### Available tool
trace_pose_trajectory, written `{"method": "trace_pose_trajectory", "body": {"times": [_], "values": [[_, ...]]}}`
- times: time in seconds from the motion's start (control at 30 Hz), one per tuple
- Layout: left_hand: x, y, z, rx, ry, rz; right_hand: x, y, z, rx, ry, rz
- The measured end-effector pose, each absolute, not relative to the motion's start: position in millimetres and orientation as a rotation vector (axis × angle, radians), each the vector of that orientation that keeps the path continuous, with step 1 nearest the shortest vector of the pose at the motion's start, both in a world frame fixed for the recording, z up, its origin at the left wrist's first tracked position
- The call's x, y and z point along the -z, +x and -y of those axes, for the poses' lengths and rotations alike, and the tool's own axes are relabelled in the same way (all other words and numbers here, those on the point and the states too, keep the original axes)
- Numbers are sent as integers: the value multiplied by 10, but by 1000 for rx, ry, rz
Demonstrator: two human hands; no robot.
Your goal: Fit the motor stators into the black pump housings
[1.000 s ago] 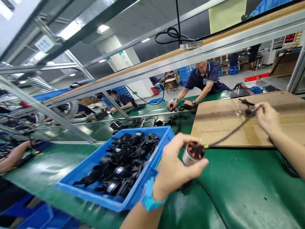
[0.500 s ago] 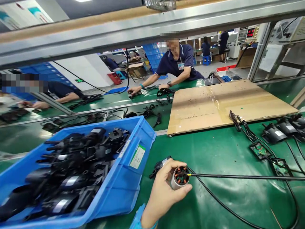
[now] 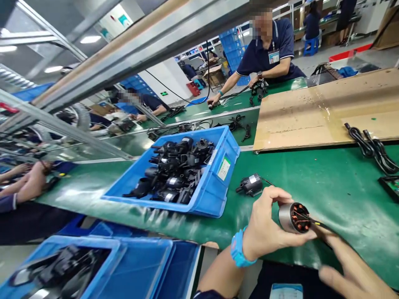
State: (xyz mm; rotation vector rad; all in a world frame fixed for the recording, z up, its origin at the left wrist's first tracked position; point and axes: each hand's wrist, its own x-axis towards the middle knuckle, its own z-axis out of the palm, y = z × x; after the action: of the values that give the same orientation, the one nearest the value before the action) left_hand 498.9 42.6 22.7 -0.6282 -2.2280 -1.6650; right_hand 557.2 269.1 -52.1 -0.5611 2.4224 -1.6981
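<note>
My left hand (image 3: 264, 226), with a blue band at the wrist, grips a motor stator (image 3: 286, 218) between thumb and fingers. The stator is a grey metal cylinder whose open end, showing copper windings, faces right. A black cable (image 3: 326, 226) with a yellow mark comes out of that end. Beside the cable is my right hand (image 3: 346, 257), somewhat blurred, its fingers stretched towards the stator and its thumb well apart. Just beyond my left hand, a black pump-like housing (image 3: 252, 185) with a white label lies on the green mat (image 3: 311, 178).
A blue bin (image 3: 215, 182) full of black housings stands left of my hands. Lower left is another blue bin (image 3: 120, 253) with black parts. Cardboard (image 3: 299, 112) lies at the back right, near coiled cables (image 3: 374, 151). A co-worker (image 3: 264, 54) handles parts across the bench.
My view has swung left and takes in more of the bench. My right hand has come into view beside the cable. The stator, still in my left hand, now faces more to the right.
</note>
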Motion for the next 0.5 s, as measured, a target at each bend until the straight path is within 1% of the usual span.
{"method": "trace_pose_trajectory", "body": {"times": [0.13,0.2,0.23,0.3,0.43,0.5], "values": [[-183,5154,-410,1612,-602,2227,289,5523,-2442,2320,-224,-2129],[-169,5210,-391,1672,-549,2260,155,5487,-2383,2500,-184,-2016],[-167,5232,-383,1714,-517,2290,92,5471,-2370,2525,-204,-2008],[-173,5262,-370,1837,-461,2343,-25,5436,-2364,2413,-338,-2134],[-130,5287,-358,2067,-409,2332,-198,5327,-2359,1819,-791,-2571],[-21,5291,-364,2062,-411,2322,-174,5302,-2360,1651,-1004,-2660]]}}
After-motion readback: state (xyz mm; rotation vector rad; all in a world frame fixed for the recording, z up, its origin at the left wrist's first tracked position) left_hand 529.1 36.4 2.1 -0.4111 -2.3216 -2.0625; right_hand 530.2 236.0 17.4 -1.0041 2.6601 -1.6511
